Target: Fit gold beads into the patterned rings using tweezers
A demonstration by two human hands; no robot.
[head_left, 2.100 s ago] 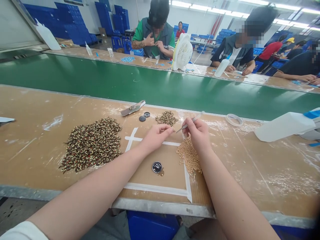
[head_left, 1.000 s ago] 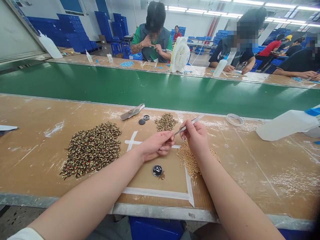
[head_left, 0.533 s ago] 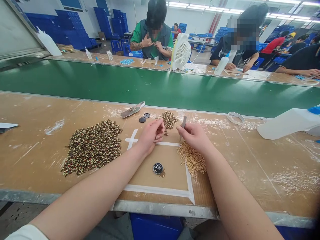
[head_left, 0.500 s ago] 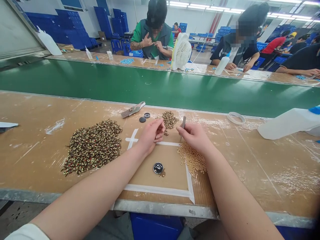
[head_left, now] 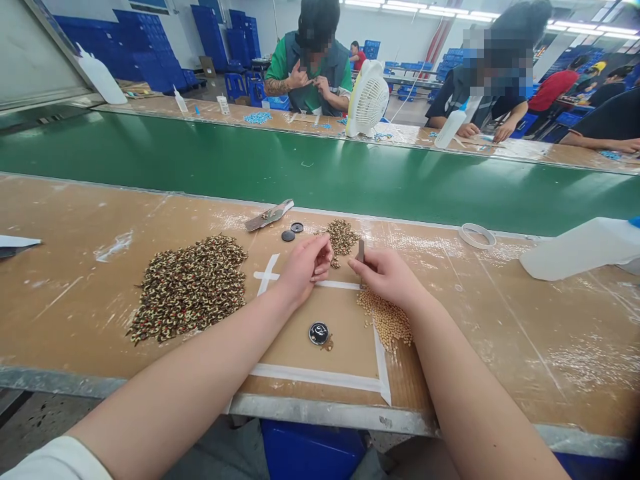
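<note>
Working at the near edge of the brown cardboard-covered bench (head_left: 75,293), inside the white tape rectangle (head_left: 320,379). Nearest me on it: a small round black disc with a shiny face (head_left: 318,333), untouched, just left of the heap of small tan beads (head_left: 387,321).

My right hand (head_left: 387,277) is pinched shut on a thin grey metal tweezer (head_left: 361,251). Its long axis stands nearly upright, with the tip at the far tape line. I cannot tell if the tip carries anything.

My left hand (head_left: 305,267) is curled, fingertips closed together just beside the small pile of brown-and-cream patterned pieces (head_left: 342,236). It probably holds one piece, but that is too small to confirm. The key relation: that small pile lies just beyond both hands, between them, and the left fingertips are nearer to it than the tweezer tip.

Left of centre sits the big heap of the same patterned pieces (head_left: 190,287), well apart from both hands.

Farther out are two small black round caps (head_left: 292,231), a flat metal scraper (head_left: 269,215) and a white tape ring (head_left: 477,235) by the far edge. Beyond them runs the green conveyor belt (head_left: 320,173); other people work behind it.
</note>
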